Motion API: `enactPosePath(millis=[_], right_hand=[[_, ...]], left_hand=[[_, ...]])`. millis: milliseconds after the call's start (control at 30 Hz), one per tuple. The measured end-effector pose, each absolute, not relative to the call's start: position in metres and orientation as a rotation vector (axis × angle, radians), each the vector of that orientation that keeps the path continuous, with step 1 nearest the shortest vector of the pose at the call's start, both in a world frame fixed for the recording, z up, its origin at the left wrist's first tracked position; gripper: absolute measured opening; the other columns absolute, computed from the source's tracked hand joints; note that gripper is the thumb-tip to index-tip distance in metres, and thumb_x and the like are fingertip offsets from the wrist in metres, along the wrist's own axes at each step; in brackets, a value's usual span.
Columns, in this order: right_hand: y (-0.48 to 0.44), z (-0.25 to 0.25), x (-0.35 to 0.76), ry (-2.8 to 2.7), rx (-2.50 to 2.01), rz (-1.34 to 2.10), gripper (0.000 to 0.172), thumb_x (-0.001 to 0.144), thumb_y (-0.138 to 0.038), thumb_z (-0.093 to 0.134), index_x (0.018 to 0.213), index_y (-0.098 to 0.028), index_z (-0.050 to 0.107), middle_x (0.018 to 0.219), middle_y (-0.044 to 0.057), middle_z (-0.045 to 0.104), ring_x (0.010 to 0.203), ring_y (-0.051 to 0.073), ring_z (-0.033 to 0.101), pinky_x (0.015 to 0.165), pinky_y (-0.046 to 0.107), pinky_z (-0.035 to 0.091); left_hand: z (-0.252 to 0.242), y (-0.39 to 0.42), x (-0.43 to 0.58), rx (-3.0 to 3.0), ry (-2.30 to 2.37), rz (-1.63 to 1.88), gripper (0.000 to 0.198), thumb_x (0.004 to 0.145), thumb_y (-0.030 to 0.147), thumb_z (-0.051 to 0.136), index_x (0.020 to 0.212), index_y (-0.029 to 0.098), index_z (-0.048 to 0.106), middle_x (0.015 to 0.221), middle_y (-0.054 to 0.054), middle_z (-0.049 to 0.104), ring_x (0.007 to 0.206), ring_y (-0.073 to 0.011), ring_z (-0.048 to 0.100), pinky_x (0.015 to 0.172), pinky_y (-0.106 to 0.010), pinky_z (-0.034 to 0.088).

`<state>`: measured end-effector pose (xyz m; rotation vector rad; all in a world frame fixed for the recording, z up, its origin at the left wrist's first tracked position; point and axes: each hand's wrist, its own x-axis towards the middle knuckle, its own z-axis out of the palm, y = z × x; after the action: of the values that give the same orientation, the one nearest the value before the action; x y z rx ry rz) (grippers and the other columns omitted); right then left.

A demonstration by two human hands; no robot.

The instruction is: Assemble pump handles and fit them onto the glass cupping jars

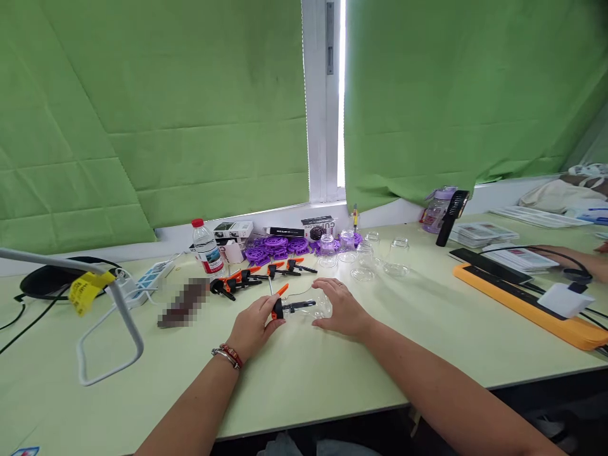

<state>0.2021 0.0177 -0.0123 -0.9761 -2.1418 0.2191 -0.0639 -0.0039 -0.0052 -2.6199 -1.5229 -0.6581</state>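
Note:
Low over the table, a clear bulb-shaped glass container (306, 308) lies on its side between my hands. My left hand (254, 326) is closed on its black cap (278, 309), which has an orange spout; a black stem reaches from the cap into the glass. Around the wide base at the other end curls my right hand (342, 309), thumb and fingers on the glass. Behind my left hand several similar black-and-orange caps (247, 277) lie in a row. Beyond my right hand stand several clear glass containers (363, 261).
Purple plastic parts (275, 248) are heaped at the back. A water bottle (208, 248) stands left of them, near a power strip (154, 278) and a white metal stand (128, 316). Rightward are an orange bar (522, 304), a handheld fan (453, 215) and another person's arm (570, 258).

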Motion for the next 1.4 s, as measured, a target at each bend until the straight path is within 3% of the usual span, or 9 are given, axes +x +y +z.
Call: enactPosePath(millis=[267,500,667,933,1100,1300,1400], right_hand=[[0.017,-0.010,0.202,-2.168,-0.974,0.193,0.073,0.056,-0.033,0.082,0.120,-0.022,0.047,0.125,0.010,0.054,0.119,0.030,0.045,0.101,0.047,0.036],[0.015,-0.010,0.202,-2.173,-0.964,0.152,0.071,0.057,-0.031,0.081,0.119,-0.020,0.048,0.125,0.011,0.054,0.119,0.030,0.045,0.100,0.047,0.037],[0.016,-0.011,0.200,-2.130,-0.960,0.096,0.070,0.058,-0.031,0.080,0.119,-0.021,0.047,0.124,0.011,0.054,0.118,0.031,0.045,0.098,0.048,0.039],[0.016,-0.015,0.199,-2.117,-0.928,-0.012,0.069,0.059,-0.029,0.079,0.119,-0.020,0.047,0.124,0.012,0.054,0.118,0.030,0.045,0.098,0.048,0.039],[0.010,-0.008,0.198,-2.122,-0.871,-0.006,0.066,0.062,-0.030,0.076,0.121,-0.022,0.046,0.124,0.012,0.053,0.118,0.031,0.045,0.100,0.050,0.039],[-0.021,0.002,0.201,-2.026,-0.948,0.351,0.088,0.058,-0.042,0.080,0.131,-0.021,0.036,0.134,0.015,0.043,0.125,0.031,0.042,0.101,0.048,0.041],[-0.043,-0.006,0.201,-1.962,-1.061,0.587,0.085,0.054,-0.045,0.082,0.126,-0.023,0.042,0.137,0.013,0.040,0.124,0.031,0.043,0.102,0.048,0.040]], left_hand=[[-0.008,-0.003,-0.063,-2.728,-1.549,-0.870,0.049,0.086,0.044,0.053,0.132,0.027,0.047,0.118,-0.008,0.057,0.102,-0.0237,0.057,0.084,-0.037,0.049],[-0.007,-0.001,-0.053,-3.026,-1.785,-1.533,0.054,0.075,0.040,0.068,0.125,0.023,0.055,0.111,-0.008,0.050,0.088,-0.0177,0.056,0.079,-0.034,0.051],[0.013,-0.002,-0.040,-2.992,-2.142,-2.048,0.051,0.079,0.049,0.062,0.118,0.017,0.055,0.096,-0.006,0.058,0.075,-0.0143,0.060,0.078,-0.036,0.052],[0.025,-0.003,-0.026,-2.276,-2.650,-2.631,0.045,0.065,0.018,0.081,0.100,0.018,0.052,0.094,-0.005,0.063,0.077,-0.0144,0.063,0.071,-0.032,0.055],[0.030,-0.010,-0.032,-2.317,-2.824,-2.677,0.025,0.069,0.017,0.077,0.089,0.008,0.064,0.085,-0.009,0.067,0.073,-0.0134,0.063,0.074,-0.027,0.055],[0.036,-0.040,-0.041,-2.519,-2.781,-2.734,0.027,0.075,0.030,0.073,0.093,0.011,0.068,0.077,-0.006,0.068,0.068,-0.0133,0.065,0.068,-0.025,0.055],[0.030,-0.057,-0.041,-2.627,-2.745,-2.656,0.029,0.072,0.032,0.075,0.091,0.011,0.069,0.078,-0.006,0.068,0.066,-0.0130,0.064,0.065,-0.024,0.053]])
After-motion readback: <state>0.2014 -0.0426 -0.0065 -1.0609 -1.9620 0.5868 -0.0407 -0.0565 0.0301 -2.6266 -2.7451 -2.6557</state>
